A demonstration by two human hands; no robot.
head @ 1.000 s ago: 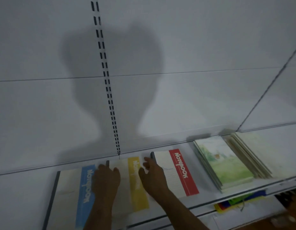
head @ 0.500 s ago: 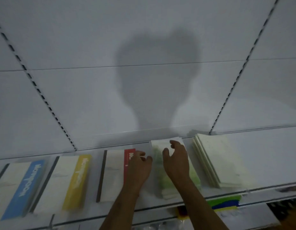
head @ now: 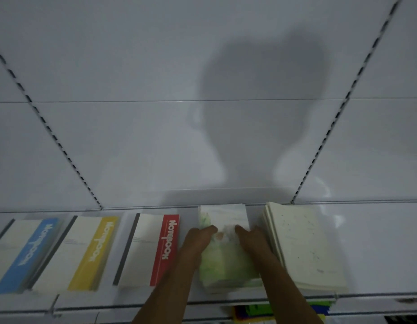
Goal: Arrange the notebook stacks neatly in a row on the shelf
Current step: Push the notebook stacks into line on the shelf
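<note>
Five notebook stacks lay flat in a row on a white shelf point(head: 378, 230) along the bottom of the frame. At the far lower left was the blue notebook stack point(head: 23, 256), with a blue stripe on its cover. Just beside it, to the right, lay the yellow notebook stack point(head: 81, 251). Next came the red notebook stack point(head: 146, 249), a little apart from the yellow one. In the lower middle of the frame sat the green notebook stack point(head: 226, 253), with a soft green picture on top. The left hand point(head: 198, 239) was at the left edge of this stack, with its fingers bent over onto the cover and holding that side. The right hand point(head: 252, 239) was at the right edge of the same stack, its fingers also bent onto the cover, holding that side. Both bare arms came up from the bottom edge of the frame. Just right of the right hand lay the cream notebook stack point(head: 303, 246), its books fanned out a bit and not lined up. Behind it all stood a white back wall point(head: 109, 113) with two dotted slot lines, and a big dark shadow point(head: 261, 108) fell on it in the upper middle. Some bright papers point(head: 254, 311) peeked out under the shelf at the bottom.
</note>
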